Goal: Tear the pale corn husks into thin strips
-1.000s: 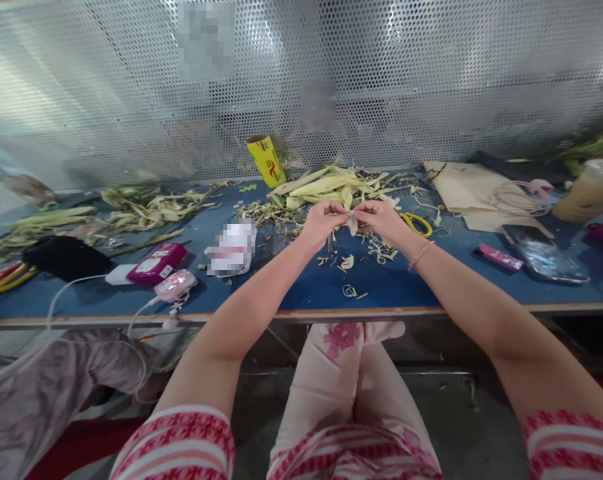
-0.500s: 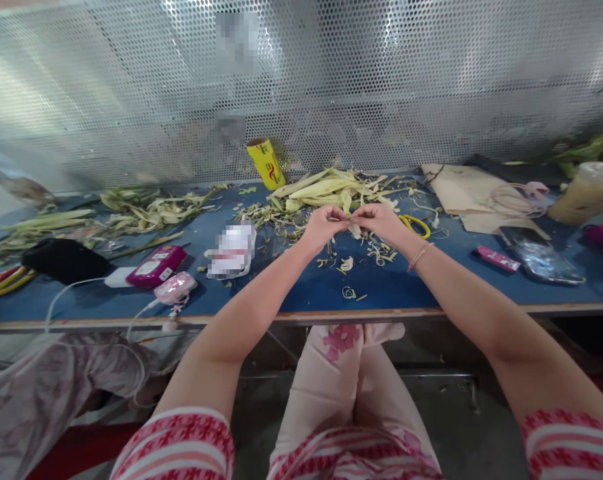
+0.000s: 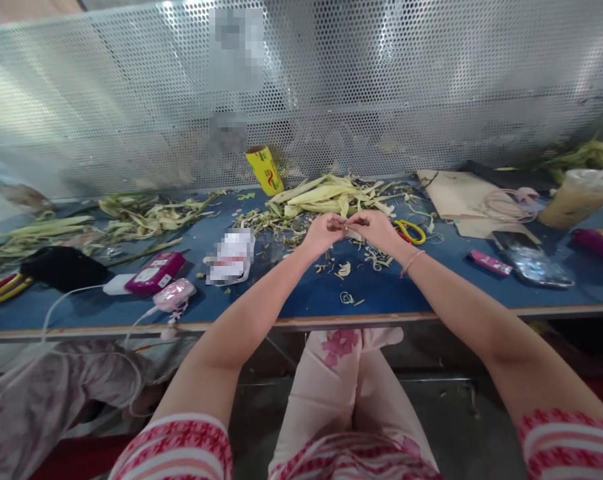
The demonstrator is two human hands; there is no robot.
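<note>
- One pale scrap [image 3: 354,235] is pinched by left grip [image 3: 321,235] and right grip [image 3: 380,233], above the worktop [image 3: 314,295], near the husks [image 3: 321,193].
- Pulling too hard could rip it.
- A loose pinch could drop it.

The perforated metal panel [image 3: 331,100] is washed by pale glare at the left and streaked by bright reflections; light is also mirrored in the smartphone [image 3: 535,260]. The floor [image 3: 421,427] is left in dim shadow. The striped sleeves [image 3: 181,447] are stretched by wide-angle distortion. A white item [image 3: 231,257] is partly pixelated. The pale scrap [image 3: 353,234] between left hand [image 3: 325,232] and right hand [image 3: 374,232] is softly rendered.
</note>
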